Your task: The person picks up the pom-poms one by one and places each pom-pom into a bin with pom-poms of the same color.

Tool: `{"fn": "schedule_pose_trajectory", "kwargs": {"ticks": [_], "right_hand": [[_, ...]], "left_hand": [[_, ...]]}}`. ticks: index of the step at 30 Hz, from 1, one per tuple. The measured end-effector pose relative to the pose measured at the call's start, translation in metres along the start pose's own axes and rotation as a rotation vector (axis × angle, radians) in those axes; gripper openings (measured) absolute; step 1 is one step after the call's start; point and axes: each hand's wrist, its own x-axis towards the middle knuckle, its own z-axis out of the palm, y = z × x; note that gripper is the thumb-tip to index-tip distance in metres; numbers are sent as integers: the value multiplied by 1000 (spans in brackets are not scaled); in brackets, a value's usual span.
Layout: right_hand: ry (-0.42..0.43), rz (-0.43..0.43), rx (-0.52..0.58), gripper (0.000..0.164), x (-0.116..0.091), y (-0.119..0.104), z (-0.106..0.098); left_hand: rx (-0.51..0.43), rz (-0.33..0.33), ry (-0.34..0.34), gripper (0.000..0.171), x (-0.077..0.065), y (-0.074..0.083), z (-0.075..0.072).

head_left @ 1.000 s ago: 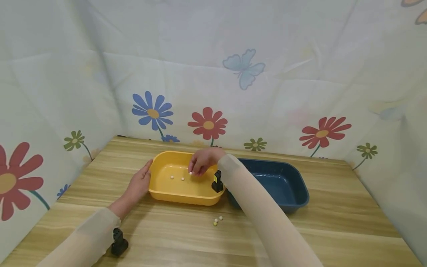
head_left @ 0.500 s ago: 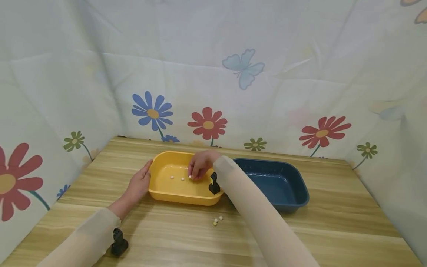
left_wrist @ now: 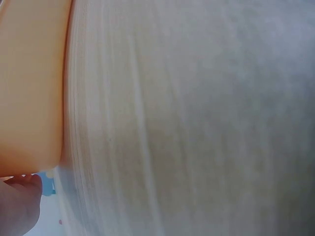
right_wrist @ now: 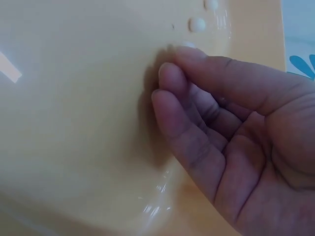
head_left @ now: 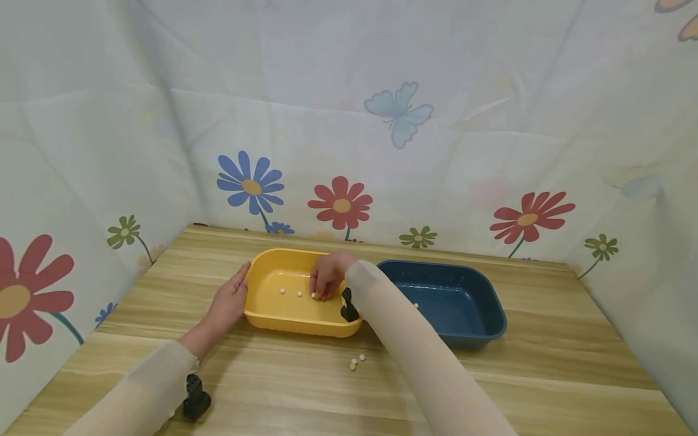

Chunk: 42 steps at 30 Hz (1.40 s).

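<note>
My left hand (head_left: 229, 300) lies along the left end of the yellow tub (head_left: 302, 327), fingers fairly straight and touching its outer wall. In the left wrist view, part of that hand (left_wrist: 20, 204) shows by the tub's corner. My right hand (head_left: 326, 277) reaches down into the tub, thumb and index finger pinching a small white ball (head_left: 313, 295) at its floor. The right wrist view shows this ball (right_wrist: 188, 45) mostly hidden behind the thumb tip. Two other white balls, one at the left (head_left: 282, 291) and one in the middle (head_left: 299, 294), lie in line with it.
A dark blue tub (head_left: 485, 303) stands right of the yellow one, partly behind my right forearm; a small yellowish ball (head_left: 416, 306) shows inside it. On the wooden table before the tubs lie two whitish balls and a yellow ball (head_left: 352, 366). A flowered curtain (head_left: 452, 181) hangs behind.
My right hand has lowered slightly with the white ball, down to the yellow tub's floor. A yellowish ball in the blue tub now shows past the forearm. My left hand has stayed put.
</note>
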Motion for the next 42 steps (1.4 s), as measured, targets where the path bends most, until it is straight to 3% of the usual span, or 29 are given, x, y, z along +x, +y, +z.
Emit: {"fn": "schedule_pose_trajectory", "kwargs": {"ticks": [7,17,23,28,35,42], "right_hand": [[15,7,-33,6,1,-1,0],[40,20,-55,21,-1,-1,1],[29,23,-32,14,4,2,-2],[33,-19,-37,12,3,3,-9],[74,-100,-73,27,-12,2,-18],[193,-199,-188,20,-35,-6,-16]], "left_hand": [[4,-6,8,54,0,1,0],[-20,0,-7,55,-2,1,0],[-16,1,-2,55,-2,1,0],[-22,1,-2,55,-2,0,0],[-14,8,-2,54,0,-1,3],[-2,-5,-5,55,-1,-1,2]]}}
